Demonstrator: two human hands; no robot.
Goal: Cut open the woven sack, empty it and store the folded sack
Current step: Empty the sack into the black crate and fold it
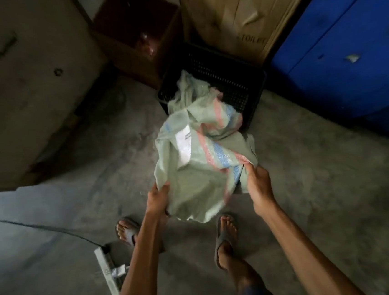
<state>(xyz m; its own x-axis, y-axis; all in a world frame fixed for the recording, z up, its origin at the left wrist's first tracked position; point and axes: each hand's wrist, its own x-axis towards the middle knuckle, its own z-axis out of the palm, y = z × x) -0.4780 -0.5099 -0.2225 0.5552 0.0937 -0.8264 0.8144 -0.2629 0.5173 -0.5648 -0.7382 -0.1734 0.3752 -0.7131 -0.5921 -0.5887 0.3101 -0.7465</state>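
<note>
The woven sack [198, 151] is held in the air above the floor [308, 160], between the person's feet and the black crate [229, 72]. Its near end is gripped on both sides. The left hand [157, 199] is closed on the left edge of the cloth, and the right hand [258, 184] pinches the right edge beside the pink and blue stripe. The hands are kept apart, so the near end is spread between them. The far end of the sack droops over the near corner of the crate. A white label [184, 146] is seen on the upper face. The cloth looks limp and creased, so the sack is judged to be almost or fully empty. What lies inside the crate cannot be told.

The step in hand is judged to be the emptying over the crate. To do it well, the near end should be lifted higher than the far end, and the far end should be kept inside the crate rim, so that nothing is spilled on the floor. Both edges should be held firmly, because woven plastic cloth is probably slippery.

Behind the crate a brown box [139, 33] and a tall cardboard carton [242, 12] are placed, and a blue cabinet [345, 49] is at the right. A power strip [106, 270] lies by the left foot and should not be stepped on.
</note>
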